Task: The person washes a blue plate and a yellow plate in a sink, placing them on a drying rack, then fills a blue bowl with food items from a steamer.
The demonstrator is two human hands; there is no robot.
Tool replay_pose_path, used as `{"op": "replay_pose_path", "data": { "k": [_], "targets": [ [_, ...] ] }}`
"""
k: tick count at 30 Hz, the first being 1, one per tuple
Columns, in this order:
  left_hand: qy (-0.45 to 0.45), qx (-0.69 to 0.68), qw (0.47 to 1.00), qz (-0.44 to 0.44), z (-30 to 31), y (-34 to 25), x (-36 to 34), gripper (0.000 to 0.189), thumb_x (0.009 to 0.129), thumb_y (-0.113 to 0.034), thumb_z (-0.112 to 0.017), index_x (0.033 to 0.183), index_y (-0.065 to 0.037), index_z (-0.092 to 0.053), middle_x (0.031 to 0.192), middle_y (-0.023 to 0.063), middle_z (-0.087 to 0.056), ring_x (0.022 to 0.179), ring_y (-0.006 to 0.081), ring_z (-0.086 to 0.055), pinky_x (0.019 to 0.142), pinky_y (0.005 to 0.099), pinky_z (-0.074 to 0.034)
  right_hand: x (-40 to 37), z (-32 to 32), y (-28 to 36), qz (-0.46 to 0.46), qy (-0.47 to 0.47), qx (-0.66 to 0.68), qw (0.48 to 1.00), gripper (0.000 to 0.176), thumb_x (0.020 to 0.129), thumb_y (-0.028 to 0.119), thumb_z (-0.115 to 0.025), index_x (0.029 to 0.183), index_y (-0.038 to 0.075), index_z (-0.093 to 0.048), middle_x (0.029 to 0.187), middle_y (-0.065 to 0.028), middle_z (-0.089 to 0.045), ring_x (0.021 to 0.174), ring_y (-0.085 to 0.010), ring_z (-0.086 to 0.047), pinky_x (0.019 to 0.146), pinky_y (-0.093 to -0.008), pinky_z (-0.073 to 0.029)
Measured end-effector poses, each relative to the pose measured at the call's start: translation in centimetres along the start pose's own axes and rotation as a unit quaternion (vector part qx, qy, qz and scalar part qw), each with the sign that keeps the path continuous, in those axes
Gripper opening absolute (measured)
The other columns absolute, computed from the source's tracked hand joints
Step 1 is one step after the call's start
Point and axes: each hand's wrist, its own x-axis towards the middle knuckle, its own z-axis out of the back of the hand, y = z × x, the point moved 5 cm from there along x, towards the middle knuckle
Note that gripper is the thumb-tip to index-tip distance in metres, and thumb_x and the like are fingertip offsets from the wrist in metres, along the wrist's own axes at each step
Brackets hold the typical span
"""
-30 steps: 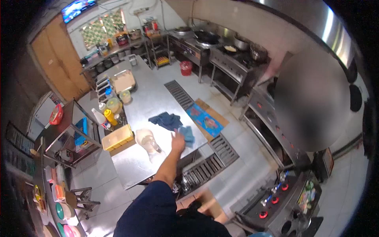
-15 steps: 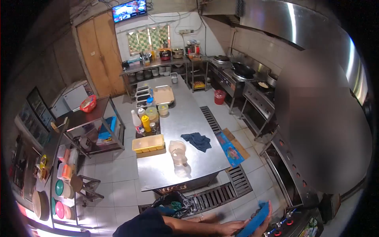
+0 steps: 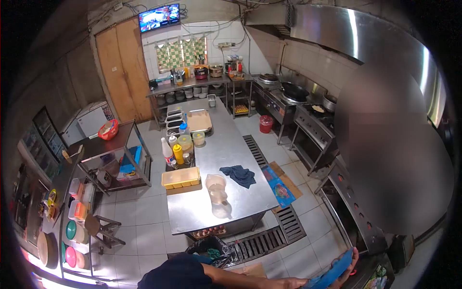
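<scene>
A long, flat blue item (image 3: pixel 333 272) is held low at the bottom right edge; its exact kind I cannot make out. My right hand (image 3: pixel 352 266) grips its far side, with the fingers curled around the edge. From a dark sleeve, my left arm reaches across the bottom, and my left hand (image 3: pixel 292 283) closes on the near end of the item. The frame's lower edge cuts off part of both hands. Just beyond them, a stove front with knobs and a colourful packet (image 3: pixel 380 277) stands at the right.
A steel table (image 3: pixel 231 202) holds a dark blue cloth (image 3: pixel 239 176), a yellow container (image 3: pixel 181 178), sauce bottles and a clear plastic item (image 3: pixel 217 195). A black-bagged bin (image 3: pixel 195 250) stands below it. Floor grating (image 3: pixel 257 243) runs alongside. A blurred person (image 3: pixel 394 159) stands at the right near the stoves.
Both hands and the blue item have moved to the right and slightly down. The blue item now lies at a flatter angle. The view has shifted slightly.
</scene>
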Motion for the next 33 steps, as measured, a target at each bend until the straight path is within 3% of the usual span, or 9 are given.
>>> {"op": "replay_pose_path", "data": {
  "k": [4,7,10,15,18,22,26,31,33],
  "targets": [
    [0.032,-0.271,0.962,-0.032,2.7,-6.8,4.0,0.072,0.1,-0.051,-0.017,0.146,0.003,-0.021,0.146,0.0153,-0.03,0.134,0.0262,-0.03,0.111,0.0372,-0.022,-0.4,-0.4,-3.4,-0.106,0.139,0.348,0.921,0.071,0.088,0.053,-0.054,0.138,0.006,-0.037,0.128,-0.0145,-0.048,0.114,-0.033,-0.051,0.099,-0.0485,-0.04],
    [0.031,-0.242,0.969,-0.043,4.5,-9.0,5.3,0.072,0.1,-0.051,-0.017,0.146,0.004,-0.021,0.147,0.0172,-0.026,0.135,0.0279,-0.027,0.112,0.0382,-0.021,-1.5,-2.9,-0.6,0.073,0.079,-0.074,0.991,0.073,0.086,0.055,-0.056,0.138,0.006,-0.038,0.126,-0.0138,-0.051,0.114,-0.0321,-0.051,0.098,-0.0481,-0.04],
    [0.056,-0.206,0.976,-0.041,4.7,-8.6,5.1,0.072,0.099,-0.051,-0.017,0.145,0.004,-0.021,0.148,0.0191,-0.023,0.137,0.0296,-0.023,0.113,0.0392,-0.019,-3.4,-8.0,4.2,0.229,-0.006,-0.485,0.844,0.076,0.083,0.057,-0.058,0.138,0.007,-0.04,0.124,-0.0132,-0.053,0.115,-0.0313,-0.051,0.098,-0.0478,-0.04],
    [0.103,-0.159,0.982,-0.029,3.8,-7.5,3.8,0.072,0.099,-0.05,-0.018,0.145,0.004,-0.02,0.15,0.0223,-0.017,0.139,0.0323,-0.017,0.114,0.0408,-0.016,-1.7,-13.9,9.8,0.173,-0.023,-0.521,0.835,0.087,0.049,0.07,-0.078,0.111,0.01,-0.063,0.117,-0.0108,-0.05,0.112,-0.032,-0.046,0.103,-0.0532,-0.031],
    [0.146,-0.128,0.98,-0.043,2.8,-8.5,3.4,0.072,0.099,-0.05,-0.018,0.145,0.005,-0.02,0.151,0.0242,-0.014,0.141,0.034,-0.014,0.114,0.0418,-0.014,0.2,-9.9,6.7,0.083,-0.009,0.013,0.996,0.064,0.076,0.044,-0.068,0.123,0.006,-0.048,0.116,-0.0083,-0.052,0.103,-0.0261,-0.053,0.088,-0.0431,-0.042],
    [0.176,-0.03,0.98,-0.092,4.9,-11.9,6.1,0.072,0.099,-0.05,-0.018,0.144,0.005,-0.02,0.152,0.0267,-0.009,0.143,0.0362,-0.009,0.115,0.0431,-0.012,-4.2,-5.5,-3.7,-0.087,-0.005,0.395,0.914,0.065,0.083,0.05,-0.063,0.128,0.007,-0.047,0.115,-0.0085,-0.055,0.092,-0.024,-0.056,0.077,-0.0405,-0.046],
    [0.127,-0.034,0.984,-0.119,5.4,-10.8,7.5,0.072,0.098,-0.053,-0.022,0.145,0.002,-0.023,0.15,0.0267,-0.02,0.14,0.0391,-0.022,0.114,0.0449,-0.019,-5.7,-8.2,-0.3,-0.037,-0.281,0.101,0.954,0.083,0.072,0.06,-0.071,0.131,0.005,-0.049,0.114,-0.0091,-0.057,0.09,-0.0211,-0.057,0.078,-0.0364,-0.048],
    [0.023,-0.529,0.848,0.008,5.3,-8.1,5.4,0.104,0.076,-0.074,-0.055,0.146,-0.004,-0.024,0.144,0.0176,-0.036,0.13,0.0297,-0.042,0.11,0.0433,-0.034,-2.1,-10.9,9.9,0.142,-0.135,-0.497,0.845,0.099,0.068,0.059,-0.077,0.139,0.0,-0.04,0.119,-0.0077,-0.054,0.103,-0.0151,-0.053,0.088,-0.0317,-0.046],
    [-0.168,-0.418,0.89,0.065,7.4,-8.8,5.4,0.077,0.086,-0.056,-0.055,0.137,-0.003,-0.035,0.131,0.0142,-0.047,0.117,0.0247,-0.049,0.101,0.0399,-0.039,-0.8,-11.3,11.0,0.14,-0.22,-0.426,0.866,0.093,0.064,0.054,-0.081,0.133,0.002,-0.047,0.117,-0.0069,-0.054,0.104,-0.0163,-0.053,0.089,-0.0321,-0.045]
  ]
}}
